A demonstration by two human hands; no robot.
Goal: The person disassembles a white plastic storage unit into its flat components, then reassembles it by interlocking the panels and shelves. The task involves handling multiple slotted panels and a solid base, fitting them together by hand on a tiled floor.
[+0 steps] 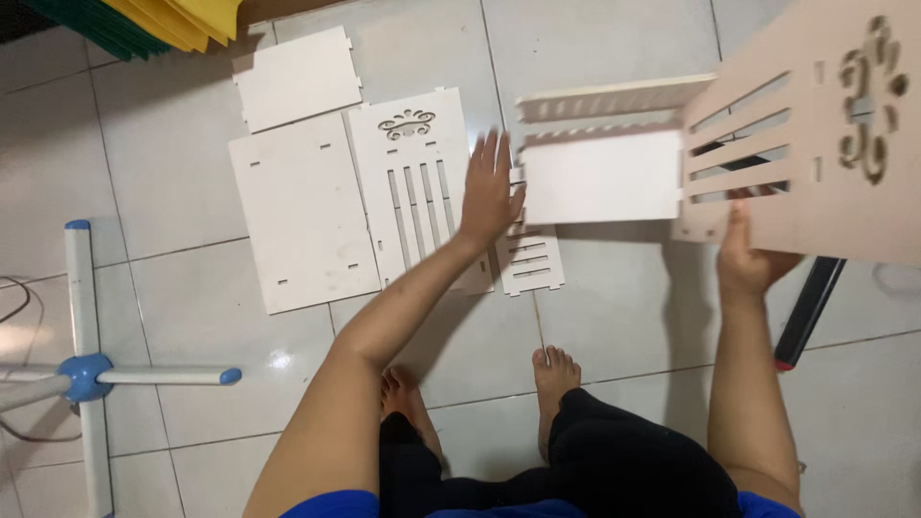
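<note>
Panels of white cut board, slotted and tabbed, lie partly joined and partly loose on the tiled floor [595, 317]. By the look of it the build is about midway: a box-like assembly [600, 153] already stands with a plain panel [600, 177] and a slatted rail [614, 96] fitted together. The right hand [748, 254] grips the lower edge of a large carved side panel [815, 134], raised and tilted against that assembly. The left hand [489, 192] is open, fingers spread, flat by the assembly's left edge. Left unfitted on the floor: a slatted panel [417, 182], a big plain panel [302, 211], a smaller plain piece [299, 77] and a small slatted piece [530, 261]. A fan base [86, 369] stands well apart at left
</note>
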